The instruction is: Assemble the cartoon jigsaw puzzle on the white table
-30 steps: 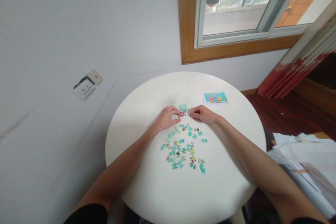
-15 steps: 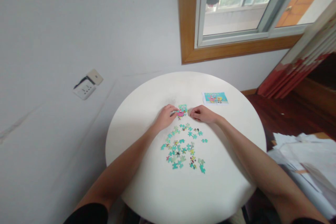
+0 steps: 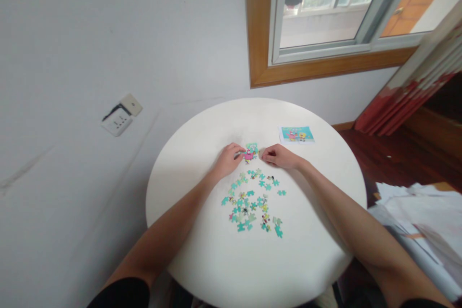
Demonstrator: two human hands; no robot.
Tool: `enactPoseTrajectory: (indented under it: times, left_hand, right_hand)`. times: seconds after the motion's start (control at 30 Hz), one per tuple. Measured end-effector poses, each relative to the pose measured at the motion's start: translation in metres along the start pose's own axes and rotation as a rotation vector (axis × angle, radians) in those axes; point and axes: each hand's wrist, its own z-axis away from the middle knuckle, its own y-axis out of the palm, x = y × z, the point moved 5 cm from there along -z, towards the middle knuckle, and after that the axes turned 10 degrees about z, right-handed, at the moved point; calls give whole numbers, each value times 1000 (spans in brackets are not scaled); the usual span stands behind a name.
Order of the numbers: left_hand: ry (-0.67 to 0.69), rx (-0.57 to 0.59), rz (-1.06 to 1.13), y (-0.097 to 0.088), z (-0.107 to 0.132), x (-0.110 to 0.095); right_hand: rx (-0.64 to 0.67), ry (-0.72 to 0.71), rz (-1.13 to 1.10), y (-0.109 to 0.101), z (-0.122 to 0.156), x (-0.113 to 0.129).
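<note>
A small joined section of a jigsaw puzzle [image 3: 251,148] lies on the white round table [image 3: 202,130], with a pink cartoon figure and green parts on it. At its left edge is my left hand [image 3: 230,160], index finger and thumb against the pieces, the other fingers bent. My right hand [image 3: 277,156] rests just right of the section, fingers curled and fingertips pressed together. Whatever it pinches is too small or hidden to name. Nearer to me, several loose puzzle pieces [image 3: 248,226] lie scattered, mostly teal and pale green, some yellow.
A picture card [image 3: 298,134] with two cartoon figures lies at the table's far right. Behind the table are a wall with a socket [image 3: 117,121] and a wood-framed window [image 3: 260,74]. Papers [image 3: 422,211] are piled at the right, below a red and cream curtain [image 3: 386,110].
My left fingers shift slightly at the section's left edge. The right hand and the loose pieces stay as they were; the view has moved a tiny bit.
</note>
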Motion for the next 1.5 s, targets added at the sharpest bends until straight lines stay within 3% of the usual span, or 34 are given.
enactPoseTrajectory:
  times: [1.1, 1.17, 1.27, 1.4, 1.5]
  left_hand:
    - [58, 2, -49, 1, -3, 1]
    - [55, -3, -41, 1, -3, 1]
    - [50, 2, -39, 1, -3, 1]
    - [51, 11, -45, 1, -3, 1]
    - [47, 2, -41, 0, -3, 1]
  right_hand:
    - [-6, -35, 60, -1, -1, 0]
    - [-35, -64, 129, -1, 0, 11]
    - [-75, -165, 260, 11, 6, 46]
    - [-4, -392, 387, 58, 26, 107]
    - [107, -549, 475, 96, 42, 135]
